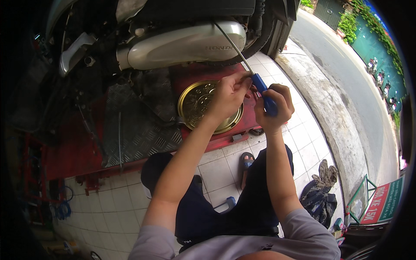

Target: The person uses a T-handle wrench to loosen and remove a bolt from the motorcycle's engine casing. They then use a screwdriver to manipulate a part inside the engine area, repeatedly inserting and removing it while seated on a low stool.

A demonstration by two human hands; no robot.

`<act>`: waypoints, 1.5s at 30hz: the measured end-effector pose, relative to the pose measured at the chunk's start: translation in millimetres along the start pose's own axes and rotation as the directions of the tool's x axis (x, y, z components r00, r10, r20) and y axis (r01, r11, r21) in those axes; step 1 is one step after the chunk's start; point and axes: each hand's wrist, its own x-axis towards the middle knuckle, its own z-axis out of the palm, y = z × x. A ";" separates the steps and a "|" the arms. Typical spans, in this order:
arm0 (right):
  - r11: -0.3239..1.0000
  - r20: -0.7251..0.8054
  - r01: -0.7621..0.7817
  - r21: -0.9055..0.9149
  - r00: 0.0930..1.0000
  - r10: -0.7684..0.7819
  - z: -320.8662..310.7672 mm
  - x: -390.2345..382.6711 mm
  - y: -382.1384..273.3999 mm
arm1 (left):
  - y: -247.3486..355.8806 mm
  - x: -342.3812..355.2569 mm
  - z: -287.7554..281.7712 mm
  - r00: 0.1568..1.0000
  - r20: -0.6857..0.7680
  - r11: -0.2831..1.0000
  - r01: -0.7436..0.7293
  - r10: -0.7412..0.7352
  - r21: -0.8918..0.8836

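Note:
A long screwdriver (258, 82) with a blue handle slants up and left, its thin shaft reaching the top edge of the scooter's silver engine-side cover (173, 47). My right hand (276, 106) is wrapped round the lower part of the handle. Beside the handle's upper end, my left hand (229, 96) is closed with thumb and fingers pinched together. Whatever lies between those fingertips is too small or hidden to make out. Below my left hand sits a round gold tray (182, 100) with several small metal parts in it, partly covered by my wrist.
The scooter stands over a red lift platform (73, 156) with a patterned metal plate (143, 134). White floor tiles (221, 158) lie beneath my knees. A blue-handled tool (229, 202) rests between my legs. Dark crumpled cloth (318, 195) lies at right, near the street (346, 82).

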 end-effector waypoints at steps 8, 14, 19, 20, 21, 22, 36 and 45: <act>0.994 0.039 -0.095 -0.057 0.995 0.097 -12.0 54.4 -32.6 | 37.4 -0.1 8.9 0.991 0.048 0.873 0.135 -0.127 -0.469; 0.943 0.072 -0.331 -0.021 0.941 0.332 -3.3 84.9 -71.9 | 61.5 3.2 19.2 0.994 0.094 0.723 0.108 -0.059 -0.683; 0.978 0.051 -0.200 -0.054 0.978 0.203 4.6 101.0 -77.7 | 67.3 12.5 22.4 0.984 0.179 0.491 0.149 0.014 -0.858; 0.986 0.059 -0.146 -0.082 0.987 0.151 3.6 100.8 -74.1 | 69.2 12.8 22.0 0.976 0.215 0.504 0.174 0.025 -0.846; 0.988 0.098 -0.124 -0.090 0.986 0.133 0.8 101.7 -70.9 | 71.2 12.0 20.6 0.976 0.218 0.548 0.181 0.003 -0.817; 0.990 0.137 -0.101 -0.098 0.984 0.115 -3.1 103.9 -67.6 | 73.9 10.2 18.0 0.975 0.220 0.590 0.188 -0.019 -0.785; 0.965 0.060 -0.260 0.027 0.964 0.258 -29.0 81.4 -75.4 | 78.6 11.4 19.3 0.983 0.183 0.581 0.148 0.000 -0.800; 0.998 0.258 0.041 -0.038 0.966 -0.029 -36.9 96.3 -75.6 | 69.3 11.4 -0.4 0.961 0.276 0.609 0.214 0.010 -0.764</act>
